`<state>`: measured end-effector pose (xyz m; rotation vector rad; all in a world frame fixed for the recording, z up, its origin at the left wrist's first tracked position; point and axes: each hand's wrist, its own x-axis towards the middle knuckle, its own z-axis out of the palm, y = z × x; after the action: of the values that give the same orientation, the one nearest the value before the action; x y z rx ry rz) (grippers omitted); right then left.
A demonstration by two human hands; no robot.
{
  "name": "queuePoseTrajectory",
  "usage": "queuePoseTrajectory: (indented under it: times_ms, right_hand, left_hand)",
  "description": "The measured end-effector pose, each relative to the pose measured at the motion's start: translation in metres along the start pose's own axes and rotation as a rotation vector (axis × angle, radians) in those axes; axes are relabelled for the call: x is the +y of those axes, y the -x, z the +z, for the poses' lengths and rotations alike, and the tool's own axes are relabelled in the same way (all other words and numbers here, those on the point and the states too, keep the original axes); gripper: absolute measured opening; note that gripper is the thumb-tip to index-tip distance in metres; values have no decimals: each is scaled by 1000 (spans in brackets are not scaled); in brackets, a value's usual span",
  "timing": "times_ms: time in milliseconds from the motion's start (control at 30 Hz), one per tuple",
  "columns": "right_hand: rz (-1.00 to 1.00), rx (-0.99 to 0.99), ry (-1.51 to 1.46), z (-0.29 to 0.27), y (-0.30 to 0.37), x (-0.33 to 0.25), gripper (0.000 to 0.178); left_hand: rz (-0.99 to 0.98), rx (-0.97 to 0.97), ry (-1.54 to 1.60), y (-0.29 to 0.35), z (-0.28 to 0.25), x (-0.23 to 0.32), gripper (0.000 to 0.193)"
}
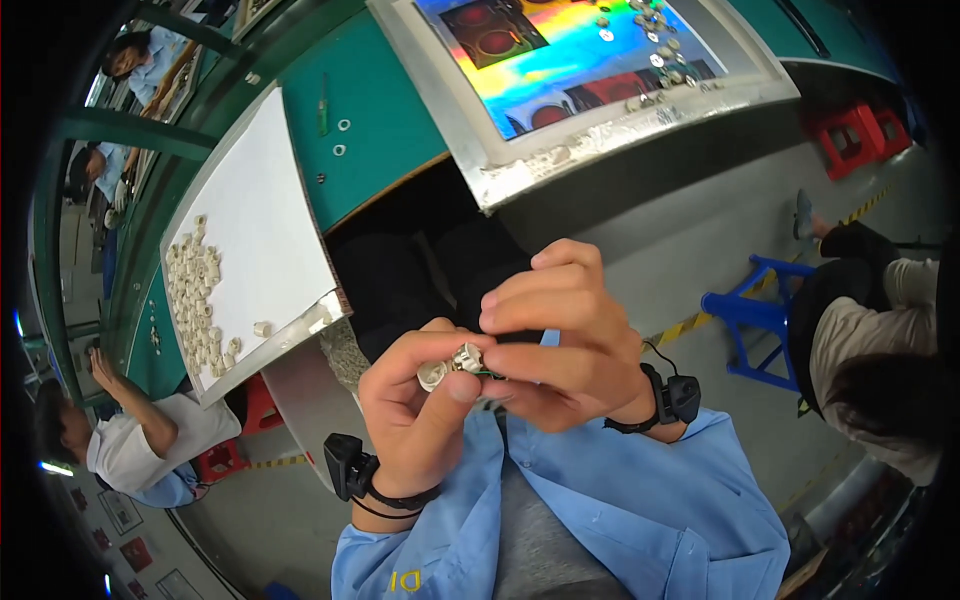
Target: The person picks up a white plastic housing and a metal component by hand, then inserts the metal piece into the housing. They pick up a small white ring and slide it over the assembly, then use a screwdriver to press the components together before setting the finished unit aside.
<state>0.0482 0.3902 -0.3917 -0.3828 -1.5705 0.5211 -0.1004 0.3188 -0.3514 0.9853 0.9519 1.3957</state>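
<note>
My left hand [405, 405] is closed, with thumb and forefinger gripping two small parts in front of my chest. One is a pale round cap-like piece [432, 376] with a hollow face. Beside it, a shiny silver ribbed cylinder [467, 357] sits between the fingertips of both hands. My right hand [565, 350] pinches at the cylinder's right side with thumb and forefinger, its other fingers loosely curled. A thin dark green bit shows under the right fingertips; what it is, I cannot make out.
A white board [255, 200] at left carries a heap of small pale cylinders [195, 290]. A frame tray [590, 150] with metal parts [665, 60] stands ahead. The green table [385, 90] holds a thin green-handled tool [323, 110] and rings [344, 125]. A blue stool [750, 310] and people are nearby.
</note>
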Motion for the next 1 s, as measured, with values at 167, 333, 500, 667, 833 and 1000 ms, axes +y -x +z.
queuePoseTrajectory:
  times_ms: [167,333,500,667,833,1000]
  right_hand:
    - [41,-87,48,-43,4,14,18]
    - [188,-113,7,-64,1,29,15]
    - [251,-77,52,-74,-2,54,12]
    - [278,-62,164,-83,-12,75,10]
    - [304,-77,253,-77,-18,101,13]
    - [395,-71,317,-57,-22,112,15]
  left_hand:
    - [-41,-61,-62,-11,22,-21,22]
    - [20,-45,-224,-31,42,-40,21]
    - [-32,-33,-132,-58,46,-62,21]
    - [-240,20,55,-89,56,-70,28]
    - [-294,-62,115,-119,35,-84,29]
    - [-244,-95,42,-134,9,-95,28]
